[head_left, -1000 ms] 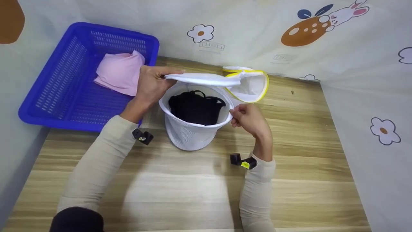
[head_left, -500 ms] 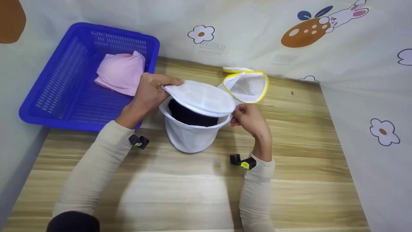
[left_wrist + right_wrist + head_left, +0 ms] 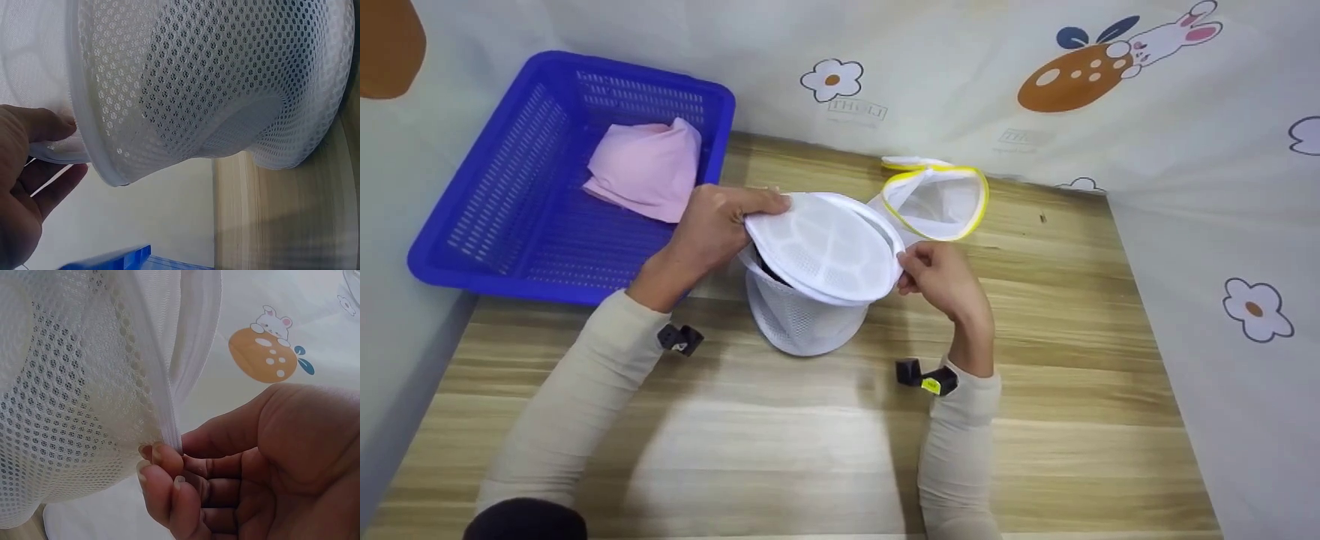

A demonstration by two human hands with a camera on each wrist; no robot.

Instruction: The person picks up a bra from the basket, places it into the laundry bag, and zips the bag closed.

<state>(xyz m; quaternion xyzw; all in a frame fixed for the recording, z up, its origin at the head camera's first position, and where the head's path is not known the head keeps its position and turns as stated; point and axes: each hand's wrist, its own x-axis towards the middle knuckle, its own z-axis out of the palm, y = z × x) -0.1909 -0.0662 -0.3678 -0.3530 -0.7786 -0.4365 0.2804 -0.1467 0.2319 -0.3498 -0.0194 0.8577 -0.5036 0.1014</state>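
Observation:
A white mesh laundry bag (image 3: 802, 322), shaped like a cylinder, stands upright on the wooden tabletop. Its round lid (image 3: 832, 247) lies tilted over most of the opening, and a sliver of black cloth (image 3: 771, 268) shows at the left gap. My left hand (image 3: 711, 225) pinches the lid's left edge between thumb and fingers, as the left wrist view also shows. On the opposite side, my right hand (image 3: 945, 277) pinches the bag's rim; in the right wrist view the thumb and fingertips (image 3: 167, 458) squeeze the zippered edge (image 3: 163, 388).
At the left is a blue plastic basket (image 3: 431, 262) with a folded pink cloth (image 3: 649, 169) inside. Behind the bag lies another white mesh bag with a yellow rim (image 3: 982, 199). Patterned curtain walls (image 3: 930, 82) border the table at the back and sides.
My left hand has brought the lid down from raised and edge-on to lying over the opening, covering most of the black cloth. The right hand has stayed at the rim.

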